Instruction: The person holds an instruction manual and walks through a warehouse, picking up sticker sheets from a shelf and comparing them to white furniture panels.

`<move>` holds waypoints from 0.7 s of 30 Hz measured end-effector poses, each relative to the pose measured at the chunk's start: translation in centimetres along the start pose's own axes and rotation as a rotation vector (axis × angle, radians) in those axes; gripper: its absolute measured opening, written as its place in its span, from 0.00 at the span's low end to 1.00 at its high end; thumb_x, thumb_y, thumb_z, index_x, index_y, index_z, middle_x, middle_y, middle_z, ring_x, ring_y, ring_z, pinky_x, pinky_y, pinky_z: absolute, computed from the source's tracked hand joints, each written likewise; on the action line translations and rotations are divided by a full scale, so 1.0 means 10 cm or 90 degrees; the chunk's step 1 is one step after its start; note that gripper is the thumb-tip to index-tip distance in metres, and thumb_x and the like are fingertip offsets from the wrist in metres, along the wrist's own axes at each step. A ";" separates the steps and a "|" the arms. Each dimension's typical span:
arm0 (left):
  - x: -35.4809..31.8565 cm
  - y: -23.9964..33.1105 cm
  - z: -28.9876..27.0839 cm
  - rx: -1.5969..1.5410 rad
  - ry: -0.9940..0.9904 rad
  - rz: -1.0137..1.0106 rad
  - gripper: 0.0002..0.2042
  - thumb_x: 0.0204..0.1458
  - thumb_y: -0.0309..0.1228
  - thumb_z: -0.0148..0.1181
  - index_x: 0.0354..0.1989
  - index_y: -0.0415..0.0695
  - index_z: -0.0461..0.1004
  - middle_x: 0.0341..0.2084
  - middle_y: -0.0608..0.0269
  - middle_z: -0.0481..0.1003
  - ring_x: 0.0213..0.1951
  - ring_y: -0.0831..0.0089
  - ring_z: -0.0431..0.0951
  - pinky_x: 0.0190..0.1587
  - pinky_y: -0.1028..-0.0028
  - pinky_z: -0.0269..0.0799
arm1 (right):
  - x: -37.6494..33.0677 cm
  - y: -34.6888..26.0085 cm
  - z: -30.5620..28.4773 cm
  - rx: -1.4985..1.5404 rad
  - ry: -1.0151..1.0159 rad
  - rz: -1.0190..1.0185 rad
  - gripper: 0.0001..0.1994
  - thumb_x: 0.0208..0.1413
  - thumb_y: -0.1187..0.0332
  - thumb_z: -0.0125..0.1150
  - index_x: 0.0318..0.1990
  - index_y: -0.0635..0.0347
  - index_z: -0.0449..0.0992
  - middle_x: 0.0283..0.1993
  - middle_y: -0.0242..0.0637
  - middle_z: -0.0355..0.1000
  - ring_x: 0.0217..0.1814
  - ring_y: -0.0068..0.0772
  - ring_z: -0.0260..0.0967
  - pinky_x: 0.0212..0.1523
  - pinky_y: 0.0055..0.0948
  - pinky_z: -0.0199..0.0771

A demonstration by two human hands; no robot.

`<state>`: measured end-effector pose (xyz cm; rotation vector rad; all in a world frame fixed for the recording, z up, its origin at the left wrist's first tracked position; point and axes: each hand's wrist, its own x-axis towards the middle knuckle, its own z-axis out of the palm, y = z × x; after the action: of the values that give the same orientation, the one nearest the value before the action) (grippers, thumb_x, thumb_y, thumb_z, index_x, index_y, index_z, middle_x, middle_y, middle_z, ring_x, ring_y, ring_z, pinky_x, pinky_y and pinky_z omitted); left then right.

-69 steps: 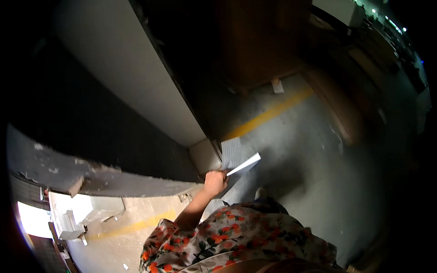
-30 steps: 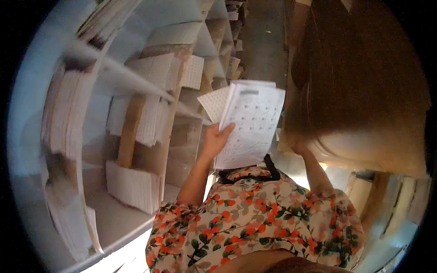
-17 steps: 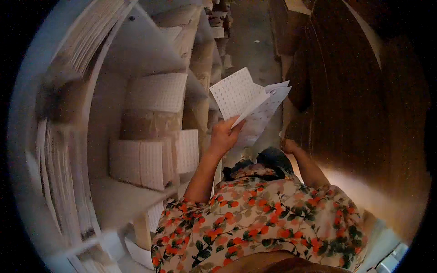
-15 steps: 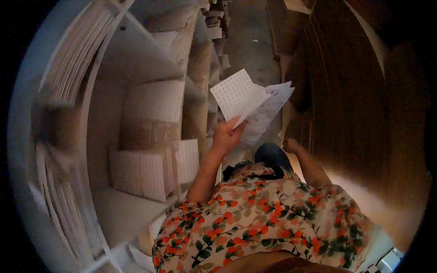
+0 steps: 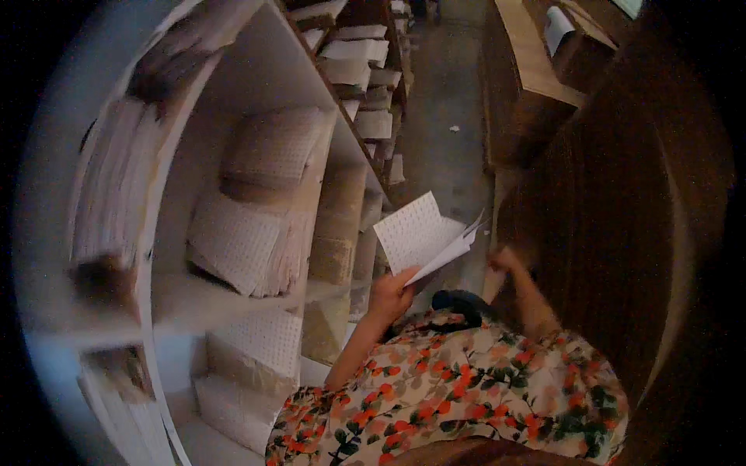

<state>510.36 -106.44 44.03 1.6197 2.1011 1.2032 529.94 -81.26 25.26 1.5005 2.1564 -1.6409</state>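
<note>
My left hand (image 5: 392, 297) is closed on printed sheets of paper (image 5: 420, 237), gripping them at their lower edge. The sheets fan apart, with a flat page covered in rows of small print on the left and folded, overlapping pages on the right. They are out over the aisle, beside the shelving. My right hand (image 5: 505, 262) hangs low at my right side, fingers curled in, somewhat blurred, with nothing seen in it. It is nearest to the dark brown surface on the right.
On the left, a pale shelf unit (image 5: 322, 175) holds stacks of printed sheets (image 5: 237, 241). Further shelves with paper piles (image 5: 353, 74) line the aisle. A narrow grey floor (image 5: 447, 85) runs ahead, with a white scrap (image 5: 454, 128) on it. Brown boxes (image 5: 544, 66) stand at the far right.
The view has moved along the aisle, bringing other shelf compartments and the far boxes into sight. The sheets in my left hand are gathered closer together. My right hand stays curled at my side.
</note>
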 end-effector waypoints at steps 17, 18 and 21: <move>0.17 0.36 -0.54 -0.163 -0.039 0.156 0.22 0.28 0.15 0.45 0.38 0.43 0.69 0.34 0.50 0.70 0.37 0.57 0.70 0.40 0.70 0.64 | -1.39 -2.61 -0.53 0.129 -0.455 -0.336 0.20 0.31 0.70 0.65 0.37 0.67 0.69 0.32 0.34 0.70 0.33 0.22 0.65 0.35 0.21 0.64; 0.14 0.34 -0.51 -0.143 -0.032 0.156 0.22 0.28 0.15 0.45 0.38 0.43 0.69 0.34 0.50 0.69 0.37 0.57 0.70 0.40 0.70 0.64 | -1.38 -2.57 -0.53 0.118 -0.423 -0.311 0.19 0.32 0.70 0.64 0.36 0.67 0.70 0.31 0.34 0.70 0.32 0.21 0.65 0.34 0.21 0.64; 0.09 0.28 -0.43 -0.120 -0.032 0.146 0.21 0.28 0.15 0.45 0.37 0.42 0.69 0.34 0.50 0.69 0.37 0.57 0.70 0.40 0.71 0.65 | -1.33 -2.42 -0.52 0.107 -0.347 -0.310 0.15 0.36 0.69 0.62 0.33 0.68 0.71 0.29 0.33 0.70 0.29 0.20 0.65 0.31 0.21 0.65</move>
<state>509.36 -107.48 49.00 1.8170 1.7507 1.3673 522.59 -85.23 52.12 0.4479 2.1854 -2.0967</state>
